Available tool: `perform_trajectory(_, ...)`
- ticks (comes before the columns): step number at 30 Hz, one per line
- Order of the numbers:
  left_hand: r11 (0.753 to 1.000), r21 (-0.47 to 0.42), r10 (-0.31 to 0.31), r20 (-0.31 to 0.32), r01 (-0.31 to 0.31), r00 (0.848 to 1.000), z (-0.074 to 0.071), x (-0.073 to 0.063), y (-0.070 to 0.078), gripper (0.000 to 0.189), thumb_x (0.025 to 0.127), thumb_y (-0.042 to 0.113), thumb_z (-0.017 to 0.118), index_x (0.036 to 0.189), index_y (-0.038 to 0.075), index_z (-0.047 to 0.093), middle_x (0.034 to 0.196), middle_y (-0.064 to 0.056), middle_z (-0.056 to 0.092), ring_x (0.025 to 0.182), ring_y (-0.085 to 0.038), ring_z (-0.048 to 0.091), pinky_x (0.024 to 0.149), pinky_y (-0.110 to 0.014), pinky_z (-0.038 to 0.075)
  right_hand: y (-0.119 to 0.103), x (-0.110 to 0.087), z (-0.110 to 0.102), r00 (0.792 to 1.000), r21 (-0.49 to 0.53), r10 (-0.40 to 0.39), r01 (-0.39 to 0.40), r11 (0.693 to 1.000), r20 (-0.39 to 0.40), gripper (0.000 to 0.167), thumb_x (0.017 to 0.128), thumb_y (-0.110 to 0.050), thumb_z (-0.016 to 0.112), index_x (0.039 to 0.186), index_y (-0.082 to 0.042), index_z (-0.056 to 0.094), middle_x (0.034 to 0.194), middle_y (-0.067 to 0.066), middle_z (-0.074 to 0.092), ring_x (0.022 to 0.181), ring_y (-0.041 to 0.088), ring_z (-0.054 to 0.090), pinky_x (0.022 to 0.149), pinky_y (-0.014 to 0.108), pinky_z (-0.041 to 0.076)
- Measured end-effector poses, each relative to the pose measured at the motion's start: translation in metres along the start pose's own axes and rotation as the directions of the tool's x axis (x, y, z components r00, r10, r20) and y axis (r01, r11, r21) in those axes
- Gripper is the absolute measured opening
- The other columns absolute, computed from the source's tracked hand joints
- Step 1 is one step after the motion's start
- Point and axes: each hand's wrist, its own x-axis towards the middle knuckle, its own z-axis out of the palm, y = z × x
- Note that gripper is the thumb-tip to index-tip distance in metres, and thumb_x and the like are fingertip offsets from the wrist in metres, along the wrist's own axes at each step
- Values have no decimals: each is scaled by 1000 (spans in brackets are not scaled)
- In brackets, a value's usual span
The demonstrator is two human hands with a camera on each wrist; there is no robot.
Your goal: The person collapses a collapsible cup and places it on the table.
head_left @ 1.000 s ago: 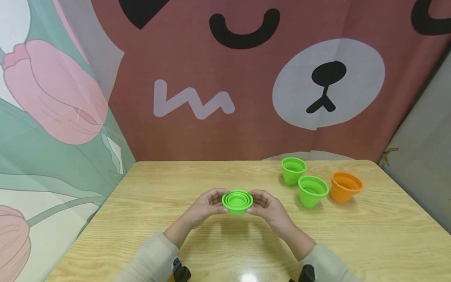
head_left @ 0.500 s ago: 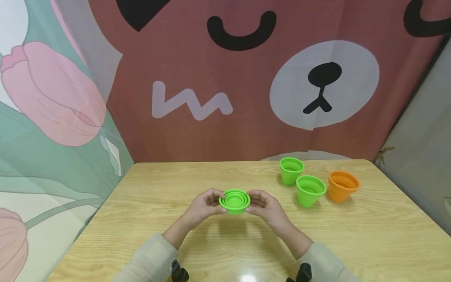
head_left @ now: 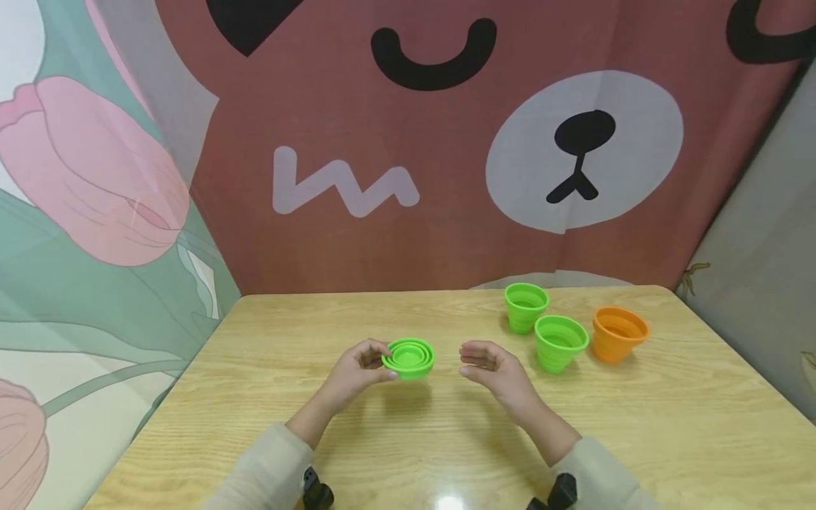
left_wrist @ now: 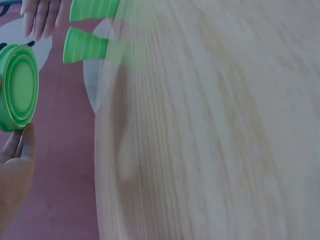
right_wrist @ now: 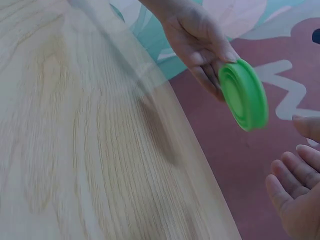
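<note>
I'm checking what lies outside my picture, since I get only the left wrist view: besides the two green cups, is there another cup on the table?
Observer: Yes, the head view shows an orange cup, to the right of the green cups.
Operator: The left hand holds the ringed green disc; does the right hand, mostly cropped here, hold anything?
Observer: No, the head and right wrist views show it holding nothing.
</note>
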Motion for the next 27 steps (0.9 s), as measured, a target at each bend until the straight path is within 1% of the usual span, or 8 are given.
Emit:
perform_trajectory(2, 1000, 7, -15, -22, 15, 1000, -5, 0, -1, 34, 74, 7, 67, 99, -5, 49, 118, -15, 47, 107, -30, 45, 85, -32, 42, 0, -1, -6, 1000, -12, 0, 0, 1000, -21, 40, 78, 0, 60, 113, 10, 45, 109, 20, 52, 105, 37, 44, 81, 27, 44)
perform_trajectory(6, 998, 40, -45, -90, 49, 995, -13, -1, -4, 33, 73, 8, 67, 99, -3, 50, 114, -14, 49, 104, -28, 48, 83, -32, 43, -1, -4, -19, 998, -53, 0, -3, 999, -57, 40, 79, 0, 59, 114, 10, 43, 110, 21, 50, 104, 34, 45, 81, 25, 43)
perform_trajectory(9, 995, 62, -66, -145, 76, 987, -17, -2, -5, 32, 73, 9, 68, 99, -2, 51, 111, -13, 51, 102, -26, 49, 82, -31, 44, -2, -8, -30, 997, -104, 0, -8, 995, -82, 42, 80, -4, 59, 116, 10, 42, 112, 21, 49, 104, 32, 45, 81, 23, 43)
perform_trajectory(12, 992, 74, -87, -182, 102, 979, -21, -1, -7, 31, 72, 10, 69, 97, -1, 52, 109, -11, 51, 99, -25, 51, 80, -31, 44, -2, -12, -42, 994, -149, -1, -16, 989, -114, 43, 81, -7, 59, 117, 9, 42, 114, 21, 48, 104, 30, 45, 80, 21, 42)
perform_trajectory(14, 989, 86, -99, -204, 119, 974, -25, 0, -9, 31, 72, 10, 69, 96, 1, 53, 108, -10, 52, 98, -24, 51, 80, -31, 45, -1, -15, -50, 989, -172, 0, -25, 985, -145, 43, 81, -8, 59, 117, 8, 42, 114, 21, 47, 103, 26, 47, 80, 19, 42)
perform_trajectory(20, 981, 119, -120, -259, 155, 959, -34, 0, -16, 32, 71, 13, 70, 96, 2, 53, 108, -9, 51, 102, -24, 49, 82, -32, 43, 3, -26, -75, 976, -245, -7, -47, 968, -216, 45, 82, -15, 59, 117, 8, 42, 114, 21, 47, 92, 4, 49, 77, 14, 41)
perform_trajectory(22, 979, 121, -125, -269, 162, 955, -36, 0, -17, 33, 71, 12, 70, 97, 1, 52, 110, -10, 50, 103, -25, 48, 83, -33, 43, 4, -29, -83, 973, -255, -12, -48, 966, -229, 46, 82, -17, 59, 117, 8, 41, 114, 20, 47, 90, 0, 49, 76, 13, 41)
perform_trajectory(27, 976, 127, -135, -298, 179, 945, -43, 0, -22, 34, 72, 11, 69, 99, 0, 52, 113, -12, 48, 106, -27, 46, 84, -34, 42, 4, -36, -101, 962, -308, -16, -72, 949, -274, 49, 84, -22, 57, 119, 7, 39, 114, 19, 47, 89, -2, 47, 75, 10, 39)
